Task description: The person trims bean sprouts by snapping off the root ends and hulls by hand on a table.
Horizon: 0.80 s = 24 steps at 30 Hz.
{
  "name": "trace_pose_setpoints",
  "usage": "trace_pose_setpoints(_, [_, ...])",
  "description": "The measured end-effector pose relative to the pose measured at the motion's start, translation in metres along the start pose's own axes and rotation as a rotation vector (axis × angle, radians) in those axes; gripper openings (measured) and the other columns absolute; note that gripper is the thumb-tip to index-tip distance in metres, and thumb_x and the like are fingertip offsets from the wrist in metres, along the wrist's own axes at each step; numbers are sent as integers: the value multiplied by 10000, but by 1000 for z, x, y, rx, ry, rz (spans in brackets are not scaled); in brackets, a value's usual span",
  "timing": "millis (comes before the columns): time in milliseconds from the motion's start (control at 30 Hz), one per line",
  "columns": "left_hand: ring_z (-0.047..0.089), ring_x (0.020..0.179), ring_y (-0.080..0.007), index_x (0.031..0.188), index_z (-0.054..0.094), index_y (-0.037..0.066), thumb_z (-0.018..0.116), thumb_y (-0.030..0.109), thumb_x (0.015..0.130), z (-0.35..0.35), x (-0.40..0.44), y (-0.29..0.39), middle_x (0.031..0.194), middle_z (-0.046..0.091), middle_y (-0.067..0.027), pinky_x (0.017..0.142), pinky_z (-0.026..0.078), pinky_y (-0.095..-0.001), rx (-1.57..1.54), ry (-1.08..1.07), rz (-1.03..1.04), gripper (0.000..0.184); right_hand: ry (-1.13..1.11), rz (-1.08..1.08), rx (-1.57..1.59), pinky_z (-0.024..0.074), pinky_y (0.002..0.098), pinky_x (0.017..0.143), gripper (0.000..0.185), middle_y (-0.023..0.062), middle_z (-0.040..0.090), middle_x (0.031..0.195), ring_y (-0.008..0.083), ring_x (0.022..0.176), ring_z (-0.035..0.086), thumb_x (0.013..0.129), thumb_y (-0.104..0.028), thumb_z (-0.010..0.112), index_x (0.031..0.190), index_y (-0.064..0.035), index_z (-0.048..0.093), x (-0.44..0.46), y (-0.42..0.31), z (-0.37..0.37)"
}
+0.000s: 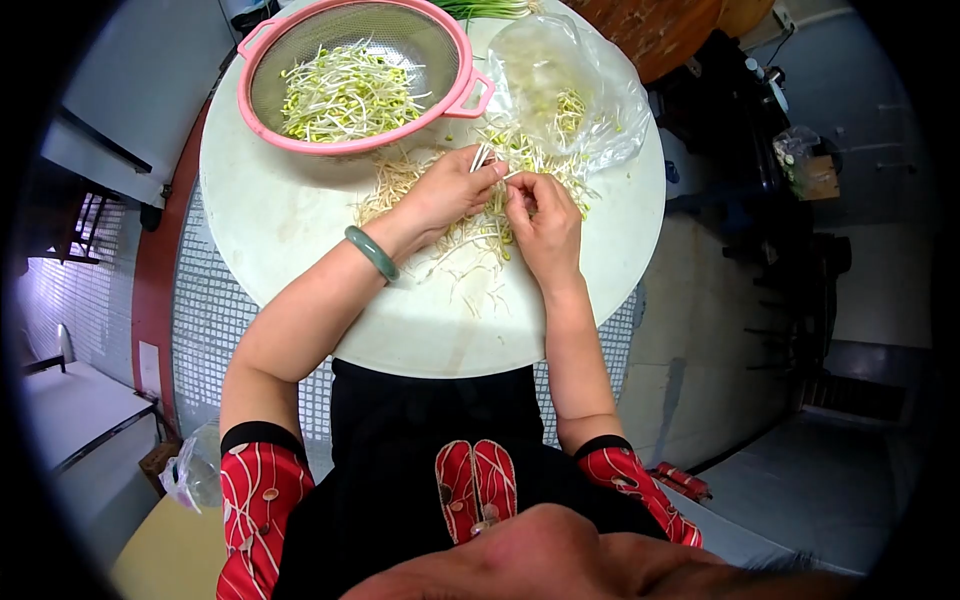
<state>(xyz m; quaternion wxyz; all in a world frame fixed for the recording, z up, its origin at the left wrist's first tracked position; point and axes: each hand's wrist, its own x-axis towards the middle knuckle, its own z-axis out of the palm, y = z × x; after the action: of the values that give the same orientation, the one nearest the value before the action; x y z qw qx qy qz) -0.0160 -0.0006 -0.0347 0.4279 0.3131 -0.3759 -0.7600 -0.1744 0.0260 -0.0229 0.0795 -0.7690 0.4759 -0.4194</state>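
Note:
My left hand (450, 192), with a green bangle (371, 254) at its wrist, is closed around a few bean sprouts (480, 157) whose pale stems poke out by the thumb. Close against it, my right hand (546, 222) pinches with thumb and forefinger at the end of a sprout. Under and around both hands lies a loose heap of bean sprouts (467, 240), with thin root ends scattered towards me. Beyond my left hand stands a pink-rimmed mesh colander (262, 125) holding a pile of bean sprouts (350, 95).
A clear plastic bag (620, 115) with more sprouts inside rests at the far right of the round white table (290, 225). Green onions (485, 8) lie at its far edge. To the left below is a yellowish surface (165, 555) with a plastic bag (200, 468).

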Motion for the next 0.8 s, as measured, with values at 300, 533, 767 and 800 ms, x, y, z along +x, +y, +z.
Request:
trace_pose_setpoints(300, [378, 601, -95, 946, 500, 49, 450, 182, 1013, -9, 0, 11, 792, 459, -17, 510, 327, -239, -421, -71, 1, 157, -196, 108, 433, 475, 281, 620, 98, 68, 618, 800, 148, 652, 574, 808, -51, 675, 880, -19, 616, -12, 15, -10])
trace_pose_setpoints(533, [401, 603, -82, 1001, 498, 37, 429, 145, 1010, -12, -1, 8, 915, 523, -54, 514, 365, -225, -532, 2, 35, 129, -185, -325, 146, 482, 345, 680, 241, 67, 610, 855, 250, 764, 595, 687, -86, 772, 889, -85, 641, -5, -17, -3])
trace_pose_setpoints(767, [400, 610, -90, 1017, 487, 41, 416, 119, 1004, -6, -3, 6, 929, 518, -77, 518, 373, -227, -575, 52, 33, 106, -129, -359, 46, 463, 346, 668, 226, 32, 597, 822, 220, 764, 591, 681, -98, 766, 875, -110, 652, -7, -15, 4])
trace_pose_setpoints(800, [400, 612, -89, 1017, 486, 41, 417, 120, 1004, -6, -3, 6, 928, 518, -77, 519, 372, -227, -581, 41, 31, 106, -126, -353, 49, 460, 344, 660, 218, 29, 598, 806, 214, 757, 589, 676, -91, 765, 863, -110, 654, -7, -15, 3])
